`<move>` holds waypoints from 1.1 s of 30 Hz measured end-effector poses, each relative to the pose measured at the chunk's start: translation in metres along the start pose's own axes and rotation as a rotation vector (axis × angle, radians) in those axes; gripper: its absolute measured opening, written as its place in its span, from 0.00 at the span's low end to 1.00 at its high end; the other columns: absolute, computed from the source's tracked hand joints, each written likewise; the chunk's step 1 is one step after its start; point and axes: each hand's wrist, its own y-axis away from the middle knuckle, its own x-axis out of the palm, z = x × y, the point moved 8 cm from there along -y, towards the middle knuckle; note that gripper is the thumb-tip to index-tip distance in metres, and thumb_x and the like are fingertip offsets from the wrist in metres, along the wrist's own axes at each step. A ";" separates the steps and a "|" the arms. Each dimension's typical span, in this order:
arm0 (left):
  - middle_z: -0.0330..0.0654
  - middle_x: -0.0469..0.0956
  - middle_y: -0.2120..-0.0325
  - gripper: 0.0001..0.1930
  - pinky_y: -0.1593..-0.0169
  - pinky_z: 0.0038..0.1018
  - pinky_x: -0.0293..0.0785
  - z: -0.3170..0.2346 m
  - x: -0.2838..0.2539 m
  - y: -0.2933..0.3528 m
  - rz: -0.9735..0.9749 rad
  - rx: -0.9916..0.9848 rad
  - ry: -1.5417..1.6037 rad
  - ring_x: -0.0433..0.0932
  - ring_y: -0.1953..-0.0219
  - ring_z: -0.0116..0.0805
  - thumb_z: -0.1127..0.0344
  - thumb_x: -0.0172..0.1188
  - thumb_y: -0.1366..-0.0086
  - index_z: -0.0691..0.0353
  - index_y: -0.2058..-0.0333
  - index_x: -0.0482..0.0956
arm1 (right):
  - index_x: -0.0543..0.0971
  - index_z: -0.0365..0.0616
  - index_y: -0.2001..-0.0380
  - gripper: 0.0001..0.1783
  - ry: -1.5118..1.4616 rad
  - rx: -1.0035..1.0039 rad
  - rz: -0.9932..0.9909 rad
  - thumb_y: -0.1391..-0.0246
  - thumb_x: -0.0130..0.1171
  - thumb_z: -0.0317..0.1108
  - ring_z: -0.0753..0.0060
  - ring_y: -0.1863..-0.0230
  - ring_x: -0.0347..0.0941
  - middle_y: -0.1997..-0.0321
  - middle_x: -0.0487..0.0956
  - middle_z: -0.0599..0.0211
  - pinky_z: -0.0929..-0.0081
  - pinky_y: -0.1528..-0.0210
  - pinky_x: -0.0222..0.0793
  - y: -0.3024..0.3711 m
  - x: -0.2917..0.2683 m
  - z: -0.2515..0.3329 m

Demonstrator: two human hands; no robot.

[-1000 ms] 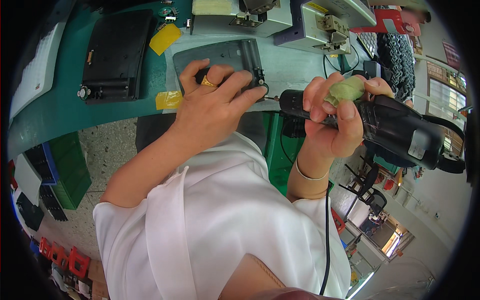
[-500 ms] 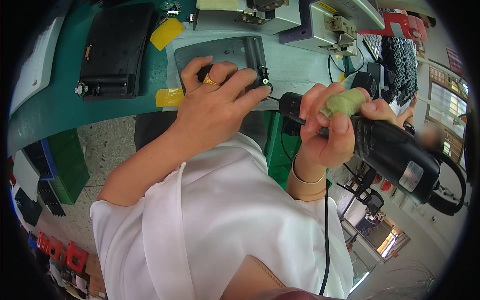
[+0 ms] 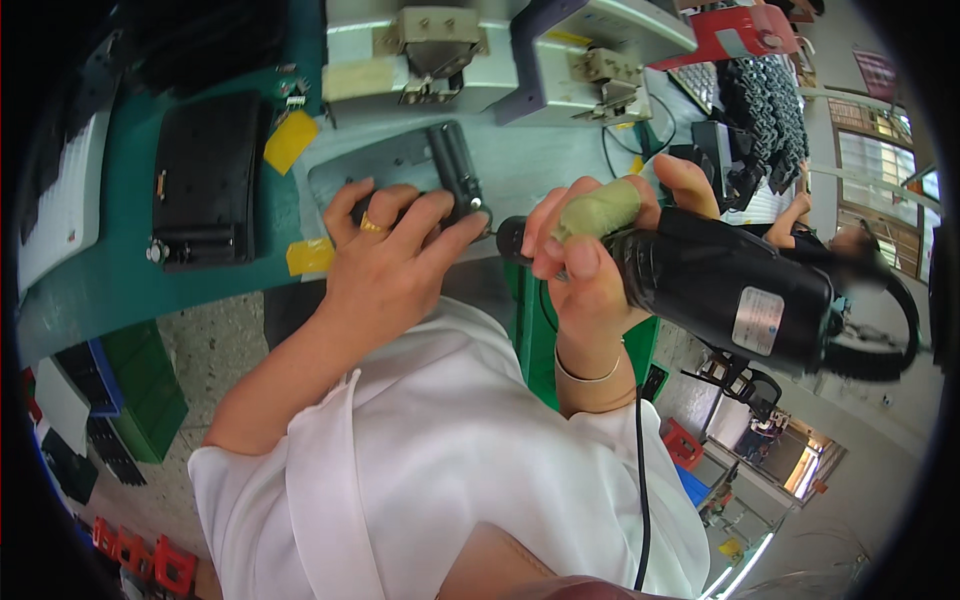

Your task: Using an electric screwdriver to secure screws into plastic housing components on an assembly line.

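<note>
On the bench lies a black plastic housing (image 3: pixel 345 172) with a tubular ridge along its right side. My left hand (image 3: pixel 385 250), a ring on one finger, holds it down with bent fingers; thumb and index finger are by the small fitting at its near right corner. A black electric screwdriver (image 3: pixel 725 285) is held sideways in my right hand (image 3: pixel 590 280), and its thin bit points left to that corner. Whether the bit touches a screw is too small to tell. A pale green wrap (image 3: pixel 597 210) covers a finger of my right hand.
A second black housing (image 3: pixel 205 180) lies to the left, with yellow tape pieces (image 3: pixel 290 142) between the two. Grey machines (image 3: pixel 430 60) with metal clamps stand behind. A green crate (image 3: pixel 140 400) is below the bench at left. A cable (image 3: pixel 643 480) hangs down over my front.
The view has shifted, so the bench things sit lower and further left. Both hands keep their hold, and the screwdriver's bit stays at the housing's corner.
</note>
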 end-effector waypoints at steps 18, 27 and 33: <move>0.30 0.74 0.65 0.17 0.44 0.41 0.55 -0.001 0.000 -0.007 -0.010 -0.014 -0.001 0.71 0.59 0.31 0.74 0.62 0.52 0.44 0.63 0.82 | 0.60 0.36 0.48 0.26 -0.127 -0.350 -0.314 0.51 0.54 0.22 0.68 0.86 0.68 0.83 0.72 0.58 0.65 0.78 0.72 -0.084 -0.082 0.014; 0.29 0.73 0.65 0.17 0.44 0.40 0.54 -0.003 0.001 -0.007 0.002 -0.013 -0.001 0.71 0.59 0.30 0.73 0.61 0.51 0.43 0.63 0.82 | 0.62 0.36 0.50 0.25 -0.143 -0.307 -0.301 0.52 0.55 0.19 0.68 0.85 0.69 0.82 0.73 0.58 0.63 0.77 0.74 -0.086 -0.085 0.006; 0.30 0.73 0.64 0.17 0.44 0.42 0.53 -0.005 -0.004 -0.005 0.025 -0.008 -0.003 0.71 0.58 0.31 0.73 0.62 0.52 0.44 0.62 0.82 | 0.62 0.37 0.49 0.23 -0.200 -0.237 0.001 0.50 0.53 0.20 0.68 0.84 0.67 0.79 0.74 0.56 0.62 0.77 0.70 -0.104 -0.067 0.002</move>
